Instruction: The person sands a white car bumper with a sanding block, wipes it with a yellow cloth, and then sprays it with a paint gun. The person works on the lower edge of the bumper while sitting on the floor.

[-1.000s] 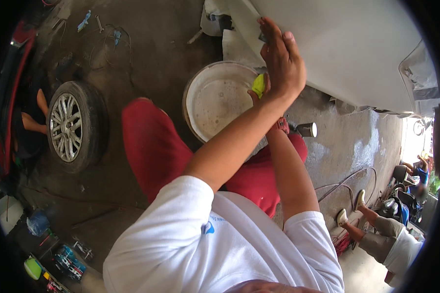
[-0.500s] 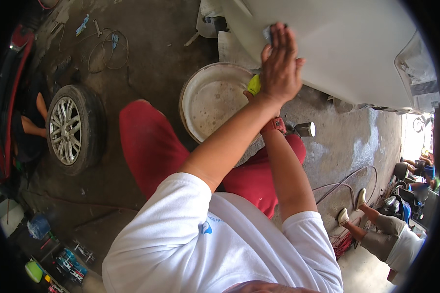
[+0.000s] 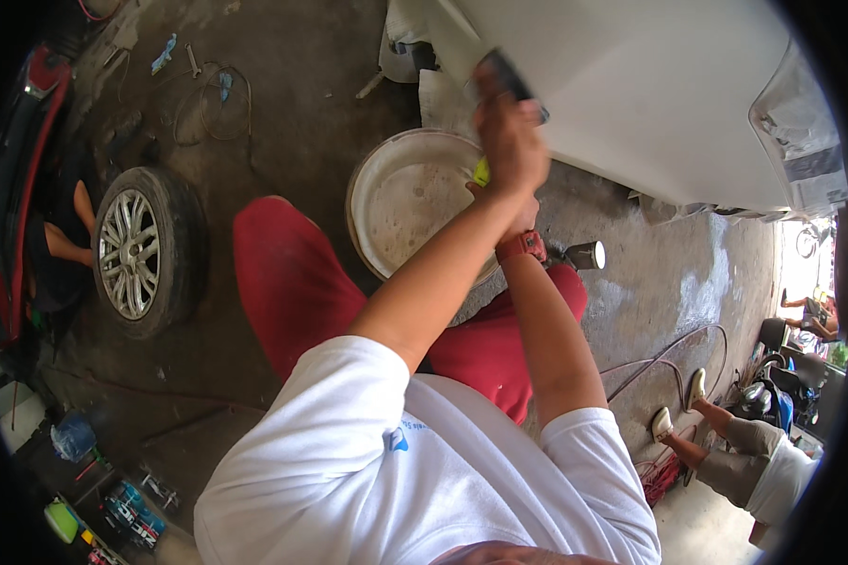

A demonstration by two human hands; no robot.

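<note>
While left grip (image 3: 512, 146) clasps a dark, blurred block (image 3: 519, 85), right grip (image 3: 521, 217) holds yellow material (image 3: 481, 172).

The person's own hands number two: one left hand (image 3: 512, 155) and one right hand (image 3: 521, 219). There is one dark block (image 3: 515, 83), blurred, along with one yellow-green cloth (image 3: 481, 173), one round basin (image 3: 405, 207) and one red wristwatch (image 3: 534, 246). One large white panel (image 3: 650, 85) shows, and one dark cylinder (image 3: 582, 255). The floor (image 3: 297, 104) bears one wheel (image 3: 132, 252), one wrench (image 3: 192, 60) and two blue scraps (image 3: 164, 54). One standing co-worker (image 3: 749, 466) wears two pale shoes (image 3: 696, 389). Figures farther off are too small to count.
</note>
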